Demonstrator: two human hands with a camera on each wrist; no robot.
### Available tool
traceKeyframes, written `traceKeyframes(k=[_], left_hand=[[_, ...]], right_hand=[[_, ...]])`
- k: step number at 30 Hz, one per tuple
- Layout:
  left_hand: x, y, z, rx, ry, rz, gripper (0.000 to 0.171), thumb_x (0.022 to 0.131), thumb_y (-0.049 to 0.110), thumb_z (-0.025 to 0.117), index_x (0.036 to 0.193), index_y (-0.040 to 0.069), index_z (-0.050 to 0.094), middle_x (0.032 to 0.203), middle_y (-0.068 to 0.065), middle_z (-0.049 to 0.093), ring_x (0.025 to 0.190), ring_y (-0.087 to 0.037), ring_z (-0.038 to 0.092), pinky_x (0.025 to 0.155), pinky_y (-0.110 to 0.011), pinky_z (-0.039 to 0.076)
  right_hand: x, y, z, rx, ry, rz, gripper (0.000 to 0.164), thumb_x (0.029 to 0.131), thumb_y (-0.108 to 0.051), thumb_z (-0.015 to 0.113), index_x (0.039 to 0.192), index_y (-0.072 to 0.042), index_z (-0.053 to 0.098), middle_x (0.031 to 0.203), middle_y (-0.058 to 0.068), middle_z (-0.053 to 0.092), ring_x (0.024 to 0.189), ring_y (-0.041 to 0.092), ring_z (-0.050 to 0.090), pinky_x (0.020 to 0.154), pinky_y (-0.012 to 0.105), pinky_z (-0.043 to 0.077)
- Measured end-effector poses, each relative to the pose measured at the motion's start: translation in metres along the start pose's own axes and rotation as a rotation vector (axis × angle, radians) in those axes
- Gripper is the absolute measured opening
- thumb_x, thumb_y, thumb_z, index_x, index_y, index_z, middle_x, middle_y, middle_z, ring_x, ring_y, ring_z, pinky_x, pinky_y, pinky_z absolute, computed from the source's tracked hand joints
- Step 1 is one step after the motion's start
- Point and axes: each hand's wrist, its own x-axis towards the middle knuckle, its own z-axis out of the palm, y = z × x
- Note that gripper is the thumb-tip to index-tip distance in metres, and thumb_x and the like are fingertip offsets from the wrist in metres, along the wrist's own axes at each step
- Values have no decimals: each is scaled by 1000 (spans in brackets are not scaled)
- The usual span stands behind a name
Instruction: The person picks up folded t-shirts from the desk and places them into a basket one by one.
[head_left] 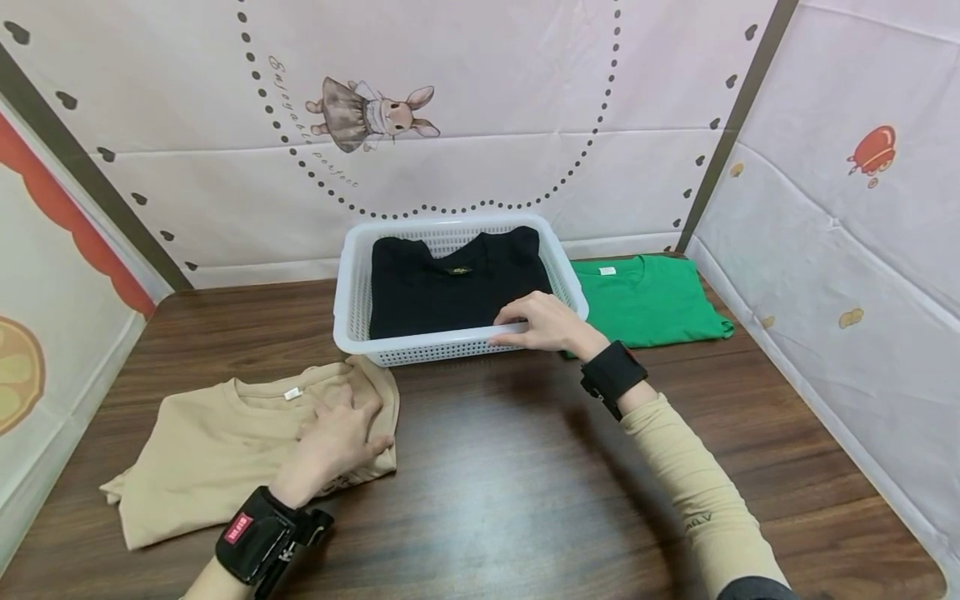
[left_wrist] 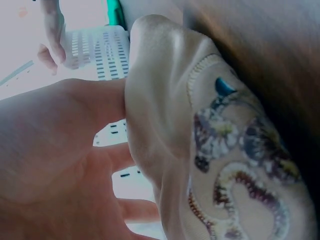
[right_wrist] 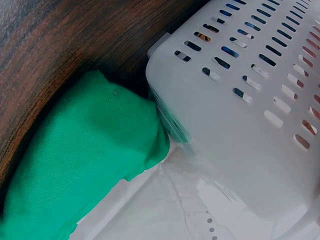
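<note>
- Nearest, the left hand point(head_left: 336, 446) lies on the beige shirt point(head_left: 217, 442) near the front left edge of the table point(head_left: 487, 492). The left wrist view shows its fingers curled round a bunched fold, with a printed pattern point(left_wrist: 240, 170) showing on the cloth. Judged from that, a grip on one bunched corner only could drag the folds apart if the hand lifts.
- Further on, the right hand point(head_left: 542, 323) grips the front rim of the white basket point(head_left: 450, 342), fingers hooked over it near the right front corner. A pull from one corner could swing the basket round rather than slide it straight — I would expect it to skid on the smooth wood.
- Inside the basket lies a folded black shirt point(head_left: 457, 283), filling most of the floor. A tilt could shift it against a wall and rumple it.
- Farthest, toward the back right corner of the table, the green shirt point(head_left: 652, 300) lies touching the basket's right side; the right wrist view shows green cloth point(right_wrist: 85, 165) pressed against the wall. Any sideways move of the basket could catch and crease it.
</note>
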Motion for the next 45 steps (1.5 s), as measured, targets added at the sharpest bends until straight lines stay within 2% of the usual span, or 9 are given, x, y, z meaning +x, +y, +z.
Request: traceKeyframes(k=[4,7,12,14,17,24,30,35,45], left_hand=[[-3,6,2,-11,5,5,49,83,41,68,118,10,55,136,-39,36,103,-69,41,69,-72,44],[-6,12,4,-10,12,21,47,82,41,69,116,11,56,133,-37,39,101,-67,44,68,-73,44],[-11,26,5,-11,11,111,53,80,40,72,122,11,58,133,-33,44,107,-62,48,73,-71,46],[-11,34,4,-19,-2,149,56,79,39,73,125,11,59,137,-34,42,112,-64,45,78,-71,45],[-10,47,5,-37,-29,166,58,78,39,74,127,12,58,141,-35,37,115,-66,41,79,-74,42],[-3,76,11,-81,-48,136,56,80,38,72,126,10,57,144,-32,36,117,-66,38,73,-78,39],[10,107,18,-54,-56,75,60,83,41,68,134,13,52,148,-30,31,122,-66,34,78,-78,39],[18,131,24,-33,-60,55,62,83,45,67,136,18,51,150,-27,31,125,-62,33,80,-75,41],[29,162,25,-28,-115,51,60,85,47,64,138,22,49,152,-24,28,130,-60,30,86,-73,41]], right_hand=[[0,-1,-1,-1,0,1,19,83,-35,73,86,-16,73,80,-4,71,70,11,63,67,25,51],[-1,-1,-1,2,0,4,19,83,-35,73,86,-16,73,80,-4,71,71,11,63,67,26,52],[-1,0,0,3,-3,9,21,83,-37,72,87,-16,73,81,-4,71,71,12,63,67,26,52],[0,0,0,-1,-2,8,21,83,-37,72,87,-16,73,81,-4,71,71,12,62,66,26,51],[0,-1,0,0,-1,0,21,84,-37,72,87,-16,73,80,-4,71,70,13,62,65,25,50],[1,0,1,-1,-1,-12,20,83,-38,72,86,-17,73,79,-5,70,68,9,60,65,23,50],[1,-1,0,1,-6,4,20,83,-37,72,87,-17,73,79,-5,70,66,5,58,64,22,49],[1,-1,0,-4,-13,10,21,83,-38,72,88,-17,73,79,-5,71,67,6,59,64,23,49],[1,0,0,4,6,-17,20,83,-36,72,87,-17,73,80,-4,71,69,8,61,66,27,52]])
